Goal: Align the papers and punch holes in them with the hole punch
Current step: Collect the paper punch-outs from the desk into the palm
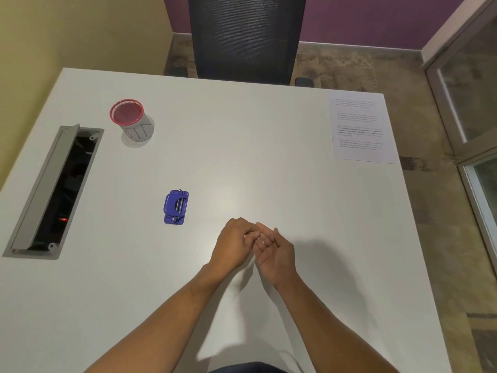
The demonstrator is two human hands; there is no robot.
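A blue hole punch (176, 207) lies on the white table (242, 146), left of centre. Printed white papers (360, 127) lie flat at the table's far right corner, far from both hands. My left hand (232, 244) and my right hand (274, 250) meet over the middle of the table, fingertips touching each other. The left hand's fingers are curled; the right palm faces up with its fingers bent. Neither hand holds anything. The punch sits a short way left of and beyond my left hand.
A red mesh pen cup (130, 121) stands at the back left. An open grey cable hatch (55, 189) is set into the table's left side. A black mesh office chair (246, 39) stands behind the far edge. A glass door (473, 103) is on the right.
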